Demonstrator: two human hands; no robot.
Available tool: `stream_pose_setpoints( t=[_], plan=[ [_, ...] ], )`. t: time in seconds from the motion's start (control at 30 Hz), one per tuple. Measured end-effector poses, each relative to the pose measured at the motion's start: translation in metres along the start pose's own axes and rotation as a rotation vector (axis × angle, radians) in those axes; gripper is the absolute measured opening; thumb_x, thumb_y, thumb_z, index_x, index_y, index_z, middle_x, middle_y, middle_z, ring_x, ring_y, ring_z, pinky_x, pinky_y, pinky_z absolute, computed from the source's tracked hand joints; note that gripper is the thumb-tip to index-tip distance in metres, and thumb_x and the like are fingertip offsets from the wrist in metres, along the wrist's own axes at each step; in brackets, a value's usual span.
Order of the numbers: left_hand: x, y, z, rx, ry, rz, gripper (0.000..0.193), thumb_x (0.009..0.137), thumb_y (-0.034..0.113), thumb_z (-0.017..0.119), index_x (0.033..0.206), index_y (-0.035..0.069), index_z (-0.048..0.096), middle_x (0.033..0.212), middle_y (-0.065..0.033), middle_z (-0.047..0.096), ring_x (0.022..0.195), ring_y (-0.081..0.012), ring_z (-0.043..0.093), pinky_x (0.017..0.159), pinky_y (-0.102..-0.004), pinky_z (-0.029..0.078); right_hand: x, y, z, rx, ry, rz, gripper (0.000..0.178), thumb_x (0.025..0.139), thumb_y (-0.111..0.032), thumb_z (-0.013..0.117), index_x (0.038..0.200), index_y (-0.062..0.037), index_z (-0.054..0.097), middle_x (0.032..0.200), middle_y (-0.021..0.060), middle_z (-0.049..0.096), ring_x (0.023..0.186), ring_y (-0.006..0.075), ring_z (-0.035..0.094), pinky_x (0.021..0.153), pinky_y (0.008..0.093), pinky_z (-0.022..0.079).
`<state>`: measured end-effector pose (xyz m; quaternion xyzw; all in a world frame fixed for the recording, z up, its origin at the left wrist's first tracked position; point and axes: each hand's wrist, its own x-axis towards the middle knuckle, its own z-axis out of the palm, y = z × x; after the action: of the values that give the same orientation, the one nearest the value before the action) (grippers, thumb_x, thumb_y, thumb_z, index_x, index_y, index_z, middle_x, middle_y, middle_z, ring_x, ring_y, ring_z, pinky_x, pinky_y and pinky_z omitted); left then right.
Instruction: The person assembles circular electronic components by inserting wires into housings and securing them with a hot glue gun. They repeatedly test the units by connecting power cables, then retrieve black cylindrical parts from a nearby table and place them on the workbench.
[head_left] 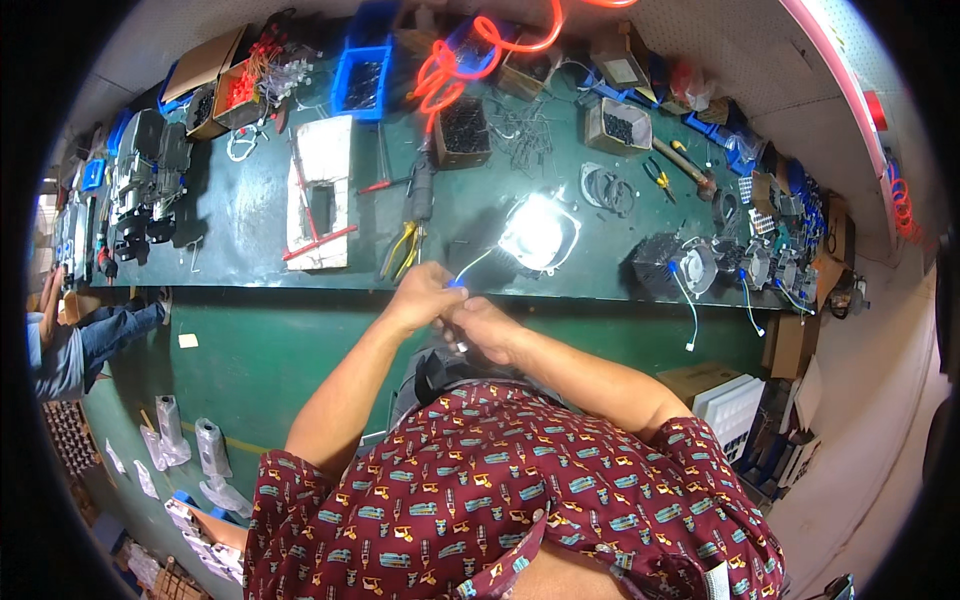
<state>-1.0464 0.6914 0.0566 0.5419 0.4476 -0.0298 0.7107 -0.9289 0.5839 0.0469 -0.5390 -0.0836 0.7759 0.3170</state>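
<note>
At the bench's front edge, my left hand [420, 298] and my right hand [486, 329] are close together, fingers closed around a thin pale cable [477, 263]. A blue sleeve [457, 283] on the cable shows by my left fingertips, and a small white connector [461, 347] hangs below my hands. The cable runs up to a square metal fan housing [540, 236], which lies on the bench and is washed out by glare. Just beyond my left hand are yellow-handled pliers [402, 250] and a dark cylindrical power screwdriver [422, 195].
Along the green bench [240, 262] stand a white foam block [328, 190], a blue bin [361, 82] and a box of black parts [463, 132]. A red coiled hose [440, 80] hangs overhead. Fan units [690, 262] with dangling cables line the right edge. Another person [75, 340] sits far left.
</note>
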Motion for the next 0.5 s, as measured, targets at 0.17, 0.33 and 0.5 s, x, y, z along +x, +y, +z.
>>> stream_pose_setpoints(
  t=[0.17, 0.33, 0.5],
  plan=[
    [0.01, -0.022, 0.022, -0.277, 0.17, 0.123, 0.031, 0.085, 0.008, 0.075, 0.104, 0.0, 0.052, 0.075, -0.007, 0.064, 0.059, -0.0137, 0.062, 0.046, -0.029, 0.046, -0.016, -0.008, -0.006, -0.586, 0.216, -0.259, 0.038, 0.102, -0.03, 0.05, 0.092, 0.0009, 0.07, 0.076, 0.0116, 0.067, 0.073, 0.0251, 0.064, 0.071, 0.038, 0.049],
    [-0.006, -0.029, 0.026, -0.817, 0.037, 0.038, 0.025, 0.087, 0.003, 0.073, 0.108, 0.002, 0.058, 0.089, -0.006, 0.066, 0.069, -0.0123, 0.062, 0.056, -0.0288, 0.05, -0.027, -0.022, -0.013, -0.912, 0.176, -0.372, 0.04, 0.101, -0.03, 0.047, 0.092, 0.0021, 0.069, 0.085, 0.0202, 0.071, 0.084, 0.036, 0.069, 0.079, 0.0439, 0.053],
    [0.0, -0.019, 0.035, -0.641, 0.265, 0.122, 0.029, 0.085, 0.0, 0.073, 0.109, -0.002, 0.057, 0.086, -0.0094, 0.066, 0.072, -0.0146, 0.064, 0.058, -0.0294, 0.051, -0.027, -0.026, -0.008, -1.089, 0.193, -0.388, 0.039, 0.1, -0.028, 0.045, 0.088, 0.0018, 0.067, 0.087, 0.0248, 0.069, 0.086, 0.0449, 0.066, 0.077, 0.0529, 0.052]
  ],
)
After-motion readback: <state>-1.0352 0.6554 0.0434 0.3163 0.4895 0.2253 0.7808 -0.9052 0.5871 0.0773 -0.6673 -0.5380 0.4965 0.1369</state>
